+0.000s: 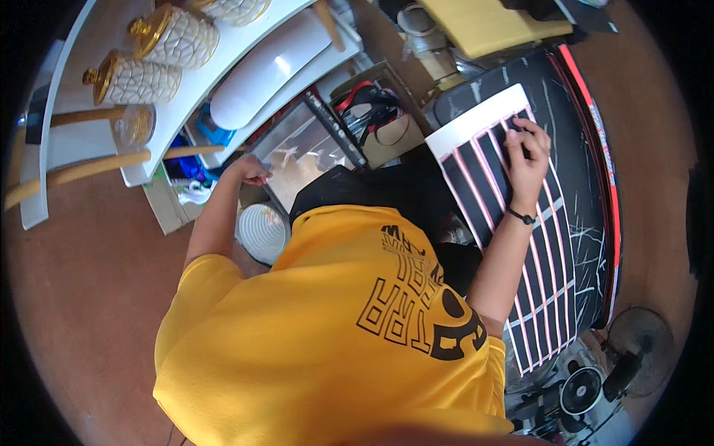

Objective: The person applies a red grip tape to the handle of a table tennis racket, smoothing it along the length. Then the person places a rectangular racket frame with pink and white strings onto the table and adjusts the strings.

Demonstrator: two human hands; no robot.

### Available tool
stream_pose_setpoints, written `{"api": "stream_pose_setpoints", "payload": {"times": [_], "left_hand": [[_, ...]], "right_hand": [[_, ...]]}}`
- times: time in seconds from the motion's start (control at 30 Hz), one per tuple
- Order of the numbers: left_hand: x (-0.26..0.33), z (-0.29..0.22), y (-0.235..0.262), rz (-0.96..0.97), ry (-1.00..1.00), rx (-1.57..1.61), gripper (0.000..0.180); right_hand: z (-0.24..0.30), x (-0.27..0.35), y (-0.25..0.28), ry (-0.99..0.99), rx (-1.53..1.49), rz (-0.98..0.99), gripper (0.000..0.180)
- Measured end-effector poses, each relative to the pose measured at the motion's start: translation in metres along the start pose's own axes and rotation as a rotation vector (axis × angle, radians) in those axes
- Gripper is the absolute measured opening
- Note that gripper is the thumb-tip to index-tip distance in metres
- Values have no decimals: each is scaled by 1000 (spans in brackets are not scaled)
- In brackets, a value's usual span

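far left, two white crackle-pattern jars with gold lids (160,56) are sitting on a white shelf (223,56), wooden chair rails below them. the left hand (251,169) is curling into a loose fist, resting on the top edge of a shiny metal-framed panel (301,152); cannot tell if it is actually gripping anything. a white ribbed round thing (262,232) is lying on the floor under that arm. middle is being filled by the person's yellow shirt (312,334). behind it an open box of cables (372,115). the right hand (526,152), black band on the wrist, is pressing down on a white sheet with black strips and pink lines (491,160), fingers bent and narrow, pinching at one black strip near the sheet's top end. the sheet is lying flat on a black marbled counter (587,193). it is looking thin, light and bendy, probably creasing easily; best taken by an edge or corner, strips likely peeling from their ends. small fans (625,357) are standing lower right.
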State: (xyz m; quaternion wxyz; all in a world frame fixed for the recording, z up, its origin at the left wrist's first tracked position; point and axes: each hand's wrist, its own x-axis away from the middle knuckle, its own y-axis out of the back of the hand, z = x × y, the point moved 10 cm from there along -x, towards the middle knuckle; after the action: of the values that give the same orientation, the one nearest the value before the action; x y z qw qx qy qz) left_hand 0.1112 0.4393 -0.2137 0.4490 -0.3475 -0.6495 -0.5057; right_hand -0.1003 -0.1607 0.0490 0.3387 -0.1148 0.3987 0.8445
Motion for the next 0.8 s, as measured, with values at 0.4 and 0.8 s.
{"api": "stream_pose_setpoints", "payload": {"times": [0.4, 0.8], "left_hand": [[-64, 305, -71, -109, 621, 268, 23], [13, 365, -93, -707, 884, 692, 30]], "right_hand": [[-18, 0, -10, -112, -57, 72, 16], [-26, 5, -12, -234, -137, 52, 21]]}}
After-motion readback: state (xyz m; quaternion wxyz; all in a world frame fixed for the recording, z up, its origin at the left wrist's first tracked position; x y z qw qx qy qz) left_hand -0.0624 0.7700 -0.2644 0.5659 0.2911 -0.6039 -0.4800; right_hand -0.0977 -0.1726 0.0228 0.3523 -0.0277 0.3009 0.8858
